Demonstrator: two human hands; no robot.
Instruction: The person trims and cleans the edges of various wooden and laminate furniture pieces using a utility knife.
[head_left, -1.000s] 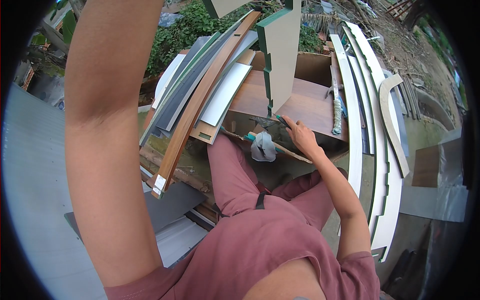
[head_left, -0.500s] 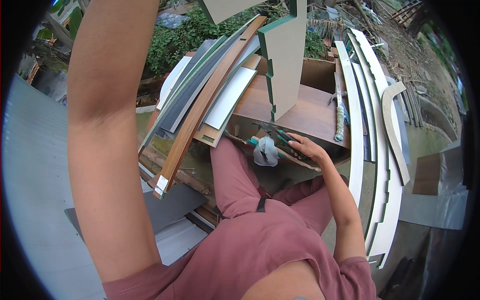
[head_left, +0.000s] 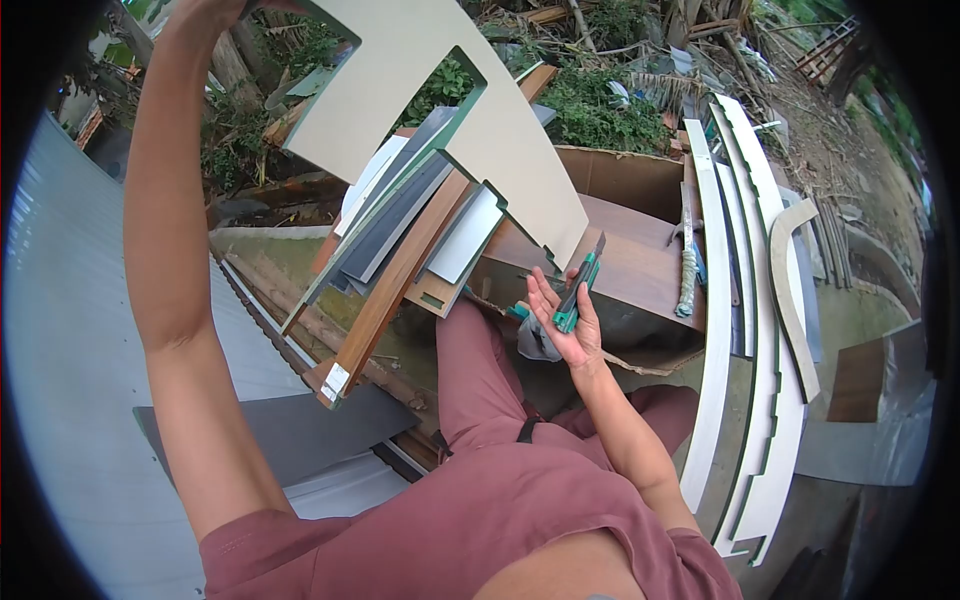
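My left hand [head_left: 212, 8], cut off by the top of the view, grips the upper end of a cream board [head_left: 400, 75] with green edges and a rectangular cutout. The board hangs tilted, its notched lower end pointing down toward my right hand [head_left: 568, 330]. That hand is palm up, with a green-and-black utility knife [head_left: 577, 298] held across the palm under the thumb, blade pointing up. Just below the hand, a grey cloth-like bundle [head_left: 538, 340] sits at the near side of a cardboard box [head_left: 620, 178].
A brown wood panel [head_left: 630, 245] lies across the box, with a hammer [head_left: 687, 265] with a wrapped handle on its right. Long strips, including a brown one [head_left: 400, 285], lean at the left. White notched strips [head_left: 765, 400] and a curved piece [head_left: 783, 290] stand at the right.
The cream board has swung left and tilted, showing its cutout. My right hand has turned palm up and moved slightly left, and the utility knife now shows plainly. My left arm has moved outward.
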